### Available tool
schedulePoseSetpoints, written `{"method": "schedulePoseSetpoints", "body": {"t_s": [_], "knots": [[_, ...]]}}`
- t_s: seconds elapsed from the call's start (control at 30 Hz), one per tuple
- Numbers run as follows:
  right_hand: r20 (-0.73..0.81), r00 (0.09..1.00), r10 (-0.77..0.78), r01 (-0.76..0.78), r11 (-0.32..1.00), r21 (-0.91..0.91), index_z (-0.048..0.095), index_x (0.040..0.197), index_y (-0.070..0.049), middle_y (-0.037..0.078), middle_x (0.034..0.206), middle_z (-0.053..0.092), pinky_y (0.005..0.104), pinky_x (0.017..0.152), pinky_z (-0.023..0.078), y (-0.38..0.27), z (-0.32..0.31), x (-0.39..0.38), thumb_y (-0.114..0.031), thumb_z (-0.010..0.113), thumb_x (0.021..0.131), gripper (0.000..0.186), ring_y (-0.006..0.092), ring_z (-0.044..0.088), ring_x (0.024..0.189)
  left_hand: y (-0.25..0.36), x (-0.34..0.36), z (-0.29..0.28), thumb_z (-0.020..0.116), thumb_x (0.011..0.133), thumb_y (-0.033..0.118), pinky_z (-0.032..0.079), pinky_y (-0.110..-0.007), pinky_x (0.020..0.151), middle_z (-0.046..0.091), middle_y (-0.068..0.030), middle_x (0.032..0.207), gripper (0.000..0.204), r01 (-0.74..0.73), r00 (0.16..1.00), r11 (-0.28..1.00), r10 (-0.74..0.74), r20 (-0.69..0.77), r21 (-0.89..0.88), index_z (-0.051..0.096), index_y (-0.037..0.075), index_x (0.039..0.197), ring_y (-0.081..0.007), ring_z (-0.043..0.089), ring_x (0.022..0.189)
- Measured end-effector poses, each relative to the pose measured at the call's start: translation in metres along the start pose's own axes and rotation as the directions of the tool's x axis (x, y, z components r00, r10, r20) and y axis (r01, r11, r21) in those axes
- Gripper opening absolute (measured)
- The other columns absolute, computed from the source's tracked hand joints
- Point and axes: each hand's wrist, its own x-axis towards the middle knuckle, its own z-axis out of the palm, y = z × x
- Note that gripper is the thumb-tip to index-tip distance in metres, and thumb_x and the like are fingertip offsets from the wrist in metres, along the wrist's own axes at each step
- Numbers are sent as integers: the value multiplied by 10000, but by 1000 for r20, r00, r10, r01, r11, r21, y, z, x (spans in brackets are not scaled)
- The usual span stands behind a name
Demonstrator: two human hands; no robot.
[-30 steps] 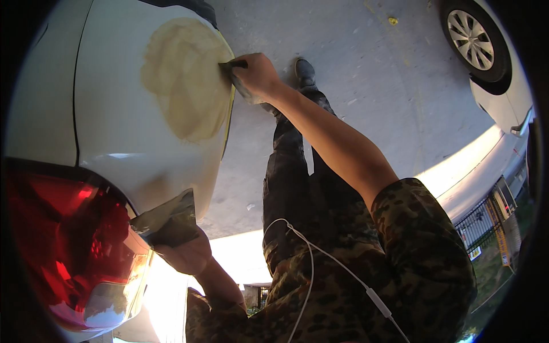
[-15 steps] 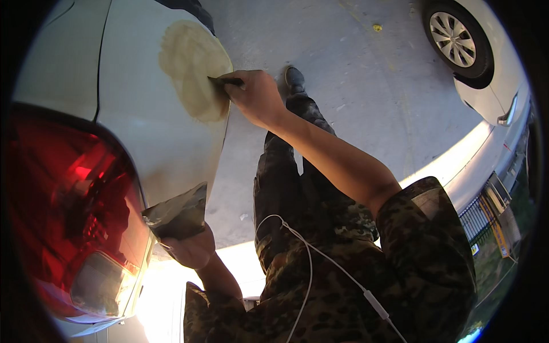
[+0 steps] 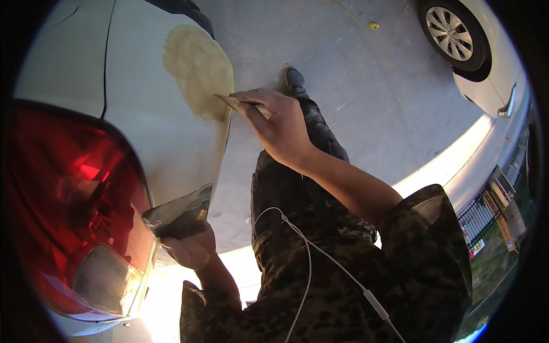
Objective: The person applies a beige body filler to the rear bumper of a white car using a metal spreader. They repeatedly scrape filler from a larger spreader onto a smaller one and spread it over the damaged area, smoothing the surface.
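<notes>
Right hand (image 3: pixel 283 123): fingers and thumb pinched closed on a thin flat spreader (image 3: pixel 227 102). The blade points left, and its tip overlaps the lower right margin of a tan patch of body filler (image 3: pixel 193 66); from where I stand I cannot tell whether it presses on the surface. The patch sits on the rear quarter panel (image 3: pixel 143 126) of a white car, near the panel's right edge, broad and rounded at the top, narrower below, with streaky colouring.

Left hand (image 3: pixel 193 248): lower down, gripping a dark, smeared mixing plate (image 3: pixel 182 216) by its lower part. The plate is held tilted, just beside the red tail light (image 3: pixel 74 188); any contact between the two is unclear.

Person: camouflage top (image 3: pixel 343 280), dark trousers; a white cable (image 3: pixel 309 268) hangs across the front. One dark shoe (image 3: pixel 295 79) shows on the grey floor (image 3: pixel 354 97).

Surroundings: upper right, well apart, a second white car (image 3: pixel 483 94) with a silver-spoked wheel (image 3: pixel 450 34). A small yellow scrap (image 3: pixel 374 26) lies on the floor.
</notes>
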Motion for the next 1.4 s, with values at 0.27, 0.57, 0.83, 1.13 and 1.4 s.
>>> {"method": "schedulePoseSetpoints", "body": {"t_s": [0.27, 0.57, 0.83, 1.13, 1.4], "knots": [[73, 894, 442, -427, 890, -157, 746, 1202, -34, 163, 999, 778, 338, 828, 558, 157, 29, 101, -210, 641, 935, 337, 250, 729, 881, 8, -7, -5, 504, 1094, 379, 356, -434, 1218, 559, -97, 1510, 466, 108, 990, 993, -103, -95, 56, 542, 98, 1465, -273, 519, 1385], [104, 902, 420, -418, 908, -46, 764, 1189, -66, 165, 966, 772, 394, 705, 570, 204, 65, 110, -211, 647, 942, 309, 261, 728, 759, 17, -24, -13, 551, 1065, 427, 448, -434, 1149, 597, -59, 1473, 471, 167, 944, 976, -118, -308, 139, 578, 137, 1435, -250, 536, 1373], [45, 971, 233, -226, 967, -121, 754, 1186, -56, 181, 992, 762, 397, 819, 555, 115, 49, 49, -174, 628, 936, 303, 320, 724, 875, 5, -27, -18, 560, 1062, 425, 465, -456, 1137, 575, -56, 1497, 473, 189, 941, 981, -170, -294, 36, 569, 147, 1445, -249, 541, 1369], [60, 966, 252, -244, 964, -109, 759, 1168, -50, 173, 1036, 762, 398, 826, 558, 23, 23, 17, -126, 595, 945, 287, 346, 726, 903, 9, -23, -13, 540, 1074, 412, 415, -460, 1182, 526, -79, 1546, 499, 135, 974, 990, -124, -190, 42, 528, 127, 1484, -262, 497, 1416], [63, 974, 218, -205, 965, -161, 752, 1141, -21, 177, 1042, 752, 389, 809, 560, -29, 12, 0, -122, 600, 954, 261, 346, 727, 908, 10, -9, 10, 463, 1106, 405, 306, -455, 1248, 461, -129, 1594, 557, 96, 995, 986, -92, 39, -134, 448, 52, 1536, -285, 445, 1460]]}}
